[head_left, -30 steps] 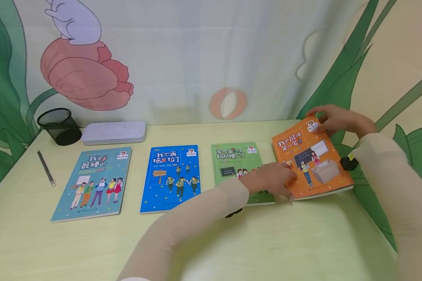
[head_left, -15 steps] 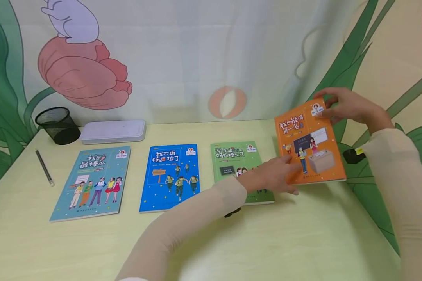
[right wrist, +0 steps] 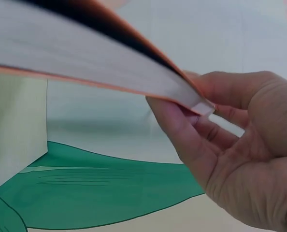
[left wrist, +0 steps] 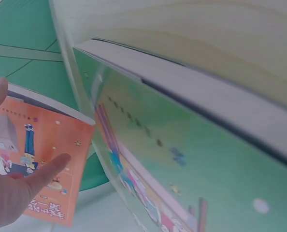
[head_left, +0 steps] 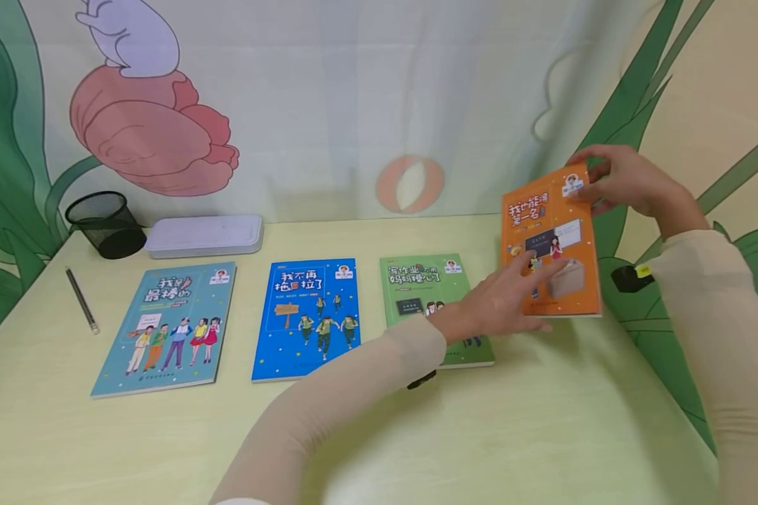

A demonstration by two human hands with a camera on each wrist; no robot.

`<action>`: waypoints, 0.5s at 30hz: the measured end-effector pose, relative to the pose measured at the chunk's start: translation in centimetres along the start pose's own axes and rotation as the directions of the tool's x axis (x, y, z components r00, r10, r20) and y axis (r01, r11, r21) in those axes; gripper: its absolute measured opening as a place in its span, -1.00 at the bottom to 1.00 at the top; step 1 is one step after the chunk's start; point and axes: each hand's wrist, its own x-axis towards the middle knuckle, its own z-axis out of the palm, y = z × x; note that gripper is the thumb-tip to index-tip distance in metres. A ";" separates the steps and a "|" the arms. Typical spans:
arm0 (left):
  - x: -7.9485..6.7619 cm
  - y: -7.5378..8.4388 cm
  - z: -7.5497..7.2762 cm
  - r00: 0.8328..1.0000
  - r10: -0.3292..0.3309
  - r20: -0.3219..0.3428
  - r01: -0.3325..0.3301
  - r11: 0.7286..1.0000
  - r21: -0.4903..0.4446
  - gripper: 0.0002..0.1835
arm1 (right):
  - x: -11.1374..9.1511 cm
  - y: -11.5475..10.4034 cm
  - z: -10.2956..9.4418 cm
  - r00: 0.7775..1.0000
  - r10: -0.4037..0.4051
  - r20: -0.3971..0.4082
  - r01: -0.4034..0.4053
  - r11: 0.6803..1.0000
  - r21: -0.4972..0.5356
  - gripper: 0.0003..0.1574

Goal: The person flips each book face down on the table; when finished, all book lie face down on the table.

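Note:
An orange book (head_left: 546, 242) is raised off the table at the right, tilted with its cover facing me. My right hand (head_left: 634, 186) pinches its upper right corner between thumb and fingers; the right wrist view shows the page edges (right wrist: 85, 58) running into that grip. My left hand (head_left: 495, 301) has its fingers spread before the lower left of the orange cover, and whether they touch it I cannot tell. Beneath that hand lies a green book (head_left: 417, 280), partly hidden by the hand and sleeve. It fills much of the left wrist view.
A blue book (head_left: 306, 319) and a teal book (head_left: 164, 330) lie flat in a row to the left. Behind them are a pale pencil case (head_left: 205, 236) and a black mesh pen cup (head_left: 107, 224). A pencil (head_left: 82, 300) lies at the far left. Printed curtains border the table.
My right hand has lifted the orange book up from the table and turned it more upright. The left hand's fingers have come off its lower left edge and spread out.

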 end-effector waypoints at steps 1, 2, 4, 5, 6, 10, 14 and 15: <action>0.1 0.0 0.0 0.999 0.027 -0.021 -0.027 1.000 -0.002 0.09 | -0.1 -0.1 0.0 1.000 0.007 -0.005 -0.007 1.000 0.005 -0.21; 0.1 0.1 0.0 0.998 0.052 -0.039 -0.052 0.999 0.002 0.09 | -0.2 -0.2 0.1 1.000 0.014 -0.010 -0.014 1.000 0.010 -0.22; 0.1 0.2 0.1 0.994 0.091 -0.066 -0.091 0.996 0.006 0.08 | -0.3 -0.4 0.2 0.999 0.034 -0.017 -0.033 0.999 0.022 -0.23; 0.1 0.3 0.1 0.991 0.105 -0.077 -0.105 0.994 0.006 0.09 | -0.4 -0.6 0.3 0.999 0.046 -0.019 -0.046 0.999 0.030 -0.22; 0.1 0.4 0.2 0.991 0.110 -0.082 -0.110 0.994 0.009 0.10 | -0.6 -0.8 0.4 0.998 0.059 -0.019 -0.059 0.998 0.039 -0.22; 0.1 0.9 0.1 0.992 0.085 -0.090 -0.086 0.996 -0.001 0.16 | -0.9 -1.8 0.7 0.994 0.111 -0.012 -0.110 0.992 0.066 -0.16; 0.3 1.4 0.0 0.992 0.061 -0.114 -0.061 0.998 0.009 0.21 | -1.2 -2.5 0.8 0.991 0.133 -0.021 -0.131 0.988 0.079 -0.13; 0.3 1.6 0.0 0.991 0.056 -0.120 -0.055 0.998 0.014 0.23 | -1.2 -2.6 0.9 0.991 0.134 -0.026 -0.131 0.988 0.084 -0.13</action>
